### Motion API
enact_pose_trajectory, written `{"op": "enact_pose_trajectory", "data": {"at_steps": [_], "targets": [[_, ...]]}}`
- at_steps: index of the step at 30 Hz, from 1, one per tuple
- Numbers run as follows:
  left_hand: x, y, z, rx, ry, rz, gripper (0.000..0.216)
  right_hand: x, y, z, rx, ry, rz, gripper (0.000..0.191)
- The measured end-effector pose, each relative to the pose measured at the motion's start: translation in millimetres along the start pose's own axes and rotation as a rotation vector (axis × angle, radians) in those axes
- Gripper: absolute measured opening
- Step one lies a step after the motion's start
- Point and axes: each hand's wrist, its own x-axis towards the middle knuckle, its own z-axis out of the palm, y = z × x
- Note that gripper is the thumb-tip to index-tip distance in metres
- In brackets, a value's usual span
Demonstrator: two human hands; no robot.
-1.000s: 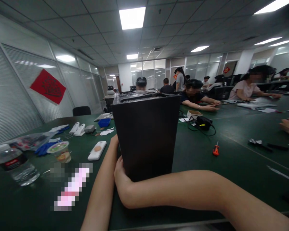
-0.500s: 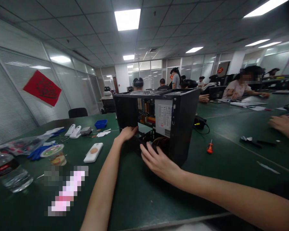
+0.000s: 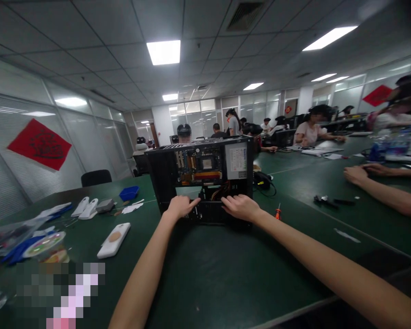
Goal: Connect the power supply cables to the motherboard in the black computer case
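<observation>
A black computer case point(image 3: 160, 173) stands upright on the green table point(image 3: 226, 265), its open side facing me. Inside I see a motherboard point(image 3: 200, 165) and a grey power supply point(image 3: 238, 160) with coloured cables below. My left hand point(image 3: 181, 205) rests on the case's lower front edge at the left, fingers stretched toward the opening. My right hand point(image 3: 240, 206) lies on the same edge at the right, fingers flat and spread. Neither hand holds anything.
A white phone point(image 3: 113, 234) lies left of my arm, with a lidded cup point(image 3: 44, 244), blue gloves and a blue tray point(image 3: 129, 193) beyond. An orange screwdriver point(image 3: 277, 212) lies right of the case. Another person's hand point(image 3: 359, 173) rests at right; several people sit farther back.
The case has been turned and pushed away, so its open side now faces me. Both hands moved from its closed wall to the lower edge of the opening.
</observation>
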Motion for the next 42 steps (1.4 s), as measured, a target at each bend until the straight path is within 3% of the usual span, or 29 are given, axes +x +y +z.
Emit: {"op": "enact_pose_trajectory", "data": {"at_steps": [4, 10, 15, 20, 24, 42], "targets": [[-10.9, 6.1, -10.7, 0.014, -0.074, 0.002, 0.089, -0.8, 9.2, 6.4, 0.000, 0.026, -0.015, 0.031], [-27.3, 12.9, -25.7, 0.039, -0.242, 0.028, 0.057, 1.0, 19.6, 14.1, 0.013, 0.104, -0.094, 0.028], [-28.6, 10.5, -23.6, -0.037, -0.264, 0.044, 0.047, 5.0, 25.4, 24.4, 0.017, 0.104, -0.083, 0.027], [-28.1, -3.8, -20.0, -0.247, -0.295, 0.172, 0.053, 2.9, 13.3, 27.7, 0.048, 0.155, 0.050, 0.029], [-28.9, -8.6, -21.3, -0.318, -0.319, 0.172, 0.051, 0.0, 4.0, 23.8, 0.114, 0.165, 0.131, 0.030], [-30.5, -16.2, -25.8, -0.434, -0.435, 0.151, 0.044, -4.7, -6.8, 7.9, 0.191, 0.149, 0.149, 0.027]]}}
